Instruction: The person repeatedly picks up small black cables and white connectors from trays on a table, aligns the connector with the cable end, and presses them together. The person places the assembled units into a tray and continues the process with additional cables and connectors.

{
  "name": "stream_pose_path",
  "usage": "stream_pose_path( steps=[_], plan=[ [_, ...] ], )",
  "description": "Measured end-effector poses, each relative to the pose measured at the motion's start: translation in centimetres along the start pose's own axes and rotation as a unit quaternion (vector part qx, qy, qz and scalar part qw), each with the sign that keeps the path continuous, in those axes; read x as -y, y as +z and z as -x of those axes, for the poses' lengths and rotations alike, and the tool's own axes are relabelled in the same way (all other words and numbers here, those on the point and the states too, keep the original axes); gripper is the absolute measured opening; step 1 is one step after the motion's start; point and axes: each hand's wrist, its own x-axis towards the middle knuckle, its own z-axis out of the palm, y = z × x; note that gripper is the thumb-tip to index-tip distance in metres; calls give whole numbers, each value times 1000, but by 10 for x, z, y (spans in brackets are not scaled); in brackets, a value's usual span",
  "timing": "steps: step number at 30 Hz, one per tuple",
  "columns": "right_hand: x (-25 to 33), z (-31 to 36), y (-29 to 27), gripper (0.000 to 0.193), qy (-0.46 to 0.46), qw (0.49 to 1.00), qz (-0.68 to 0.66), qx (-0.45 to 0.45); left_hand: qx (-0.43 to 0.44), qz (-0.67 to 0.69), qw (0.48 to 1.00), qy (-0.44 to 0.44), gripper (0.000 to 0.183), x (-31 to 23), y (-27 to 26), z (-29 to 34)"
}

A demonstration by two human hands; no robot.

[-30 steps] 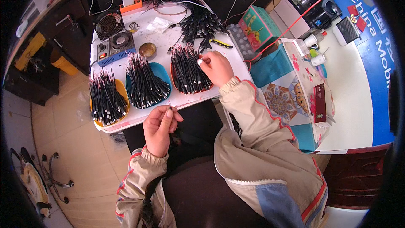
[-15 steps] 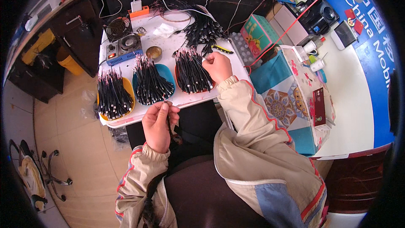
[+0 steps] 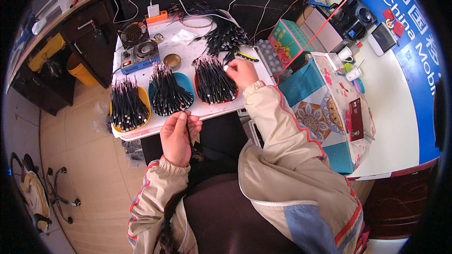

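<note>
Between the thumb and fingers of my left hand point(image 3: 174, 136) is a thin black cable point(image 3: 189, 134), its bare reddish wire ends pointing up just past the table's front edge. My right hand point(image 3: 244, 74) is closed in a pinch beside a bundle of black cables point(image 3: 215, 81) in a red tray; a small whitish bit shows at its fingertips, too small to name. Two more bundles of black cables fill a blue tray point(image 3: 187, 84) and a yellow tray point(image 3: 145, 98) to the left, wire ends up.
Behind the trays are a blue box-shaped device point(image 3: 140, 61), a small round bowl point(image 3: 172, 59), a fan point(image 3: 133, 35) and a cable pile point(image 3: 225, 40). Yellow-and-black pliers point(image 3: 246, 57) lie beyond my right hand. A cloth-covered surface point(image 3: 301, 82) stands at the right.
The view has shifted slightly. My left hand still holds the cable, its fingers a little more spread. The right hand stays pinched beside the red tray.
</note>
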Motion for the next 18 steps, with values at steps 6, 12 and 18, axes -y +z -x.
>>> stream_pose_path(
  steps=[6,12,18],
  plan=[
    [-19,2,-3,21,53,995,6,84,-5,4,1000,-8,15,4,-2,-3],
    [-14,0,5,22,32,995,5,93,2,-1,1000,-11,16,5,-5,-5],
    [-14,-13,11,21,31,996,-4,84,5,-9,1000,-7,15,4,-6,-5]
  ],
)
